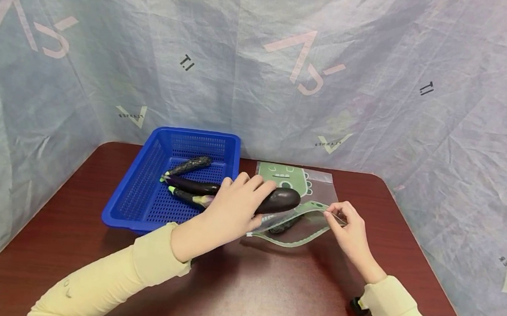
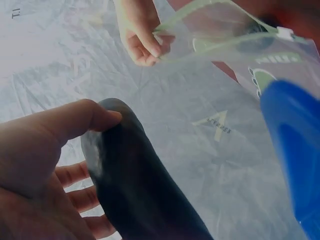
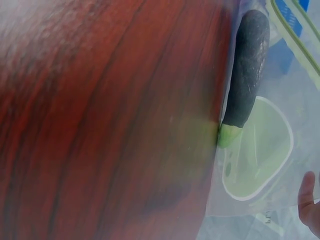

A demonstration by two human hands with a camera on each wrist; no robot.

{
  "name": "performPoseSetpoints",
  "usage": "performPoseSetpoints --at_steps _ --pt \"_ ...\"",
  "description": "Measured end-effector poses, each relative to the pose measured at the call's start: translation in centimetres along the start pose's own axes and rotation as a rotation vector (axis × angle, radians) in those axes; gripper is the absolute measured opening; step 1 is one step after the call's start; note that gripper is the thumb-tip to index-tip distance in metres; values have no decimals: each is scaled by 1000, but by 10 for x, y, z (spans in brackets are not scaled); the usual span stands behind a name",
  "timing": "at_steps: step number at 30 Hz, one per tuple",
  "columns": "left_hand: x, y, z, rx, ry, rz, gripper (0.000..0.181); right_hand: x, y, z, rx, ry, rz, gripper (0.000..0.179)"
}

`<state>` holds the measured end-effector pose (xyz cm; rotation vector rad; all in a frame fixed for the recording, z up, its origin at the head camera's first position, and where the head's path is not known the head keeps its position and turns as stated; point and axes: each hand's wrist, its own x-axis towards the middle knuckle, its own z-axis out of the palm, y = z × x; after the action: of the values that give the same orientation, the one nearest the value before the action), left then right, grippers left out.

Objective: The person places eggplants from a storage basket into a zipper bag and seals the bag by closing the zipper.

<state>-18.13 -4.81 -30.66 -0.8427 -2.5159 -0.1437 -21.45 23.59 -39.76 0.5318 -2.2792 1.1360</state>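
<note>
My left hand [image 1: 238, 205] grips a thick, glossy dark eggplant [image 1: 282, 200], its rounded end pointing right, over the mouth of a clear zip bag [image 1: 290, 243]. In the left wrist view the thumb lies on top of the eggplant [image 2: 135, 175], with fingers along its far side. My right hand [image 1: 350, 232] pinches the right edge of the bag's mouth, which gapes between green zip strips with a white slider [image 1: 249, 234] at the left corner. Inside the bag lies a dark, mottled, long vegetable [image 3: 248, 67] with a pale green stem end.
A blue perforated basket [image 1: 125, 206] stands to the left, holding several long dark vegetables, among them a mottled one [image 1: 194, 164] and a smooth purple one [image 1: 195, 187]. The bag's printed green part [image 1: 271, 169] lies towards the back. Grey cloth [image 1: 225, 72] hangs behind the brown table [image 1: 266, 303].
</note>
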Motion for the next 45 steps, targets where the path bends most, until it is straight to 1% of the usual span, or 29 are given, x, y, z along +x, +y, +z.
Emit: performPoseSetpoints --at_steps 4,8,11,19,23,28,36,40,44,45 --pt "0 7 7 32 27 15 59 0 0 1 2 2 2 9" --pt "-1 14 14 70 76 45 59 0 -2 1 1 6 6 9" --pt "0 18 21 89 99 63 58 0 -2 2 -4 9 10 9" --pt "1 33 36 106 118 77 53 1 -4 3 -2 19 9 9" --pt "2 40 43 120 114 79 51 1 -4 4 -3 30 3 9" --pt "1 45 54 127 111 78 56 1 -5 5 -8 45 -11 9" --pt "3 51 65 124 41 67 57 1 -7 7 10 50 -15 9" --pt "3 56 72 140 13 59 59 1 -7 8 12 55 -22 10" --pt "2 61 80 173 -1 46 64 1 -8 8 11 53 -14 10" --pt "2 63 83 183 1 43 62 1 -8 8 12 51 -10 10"
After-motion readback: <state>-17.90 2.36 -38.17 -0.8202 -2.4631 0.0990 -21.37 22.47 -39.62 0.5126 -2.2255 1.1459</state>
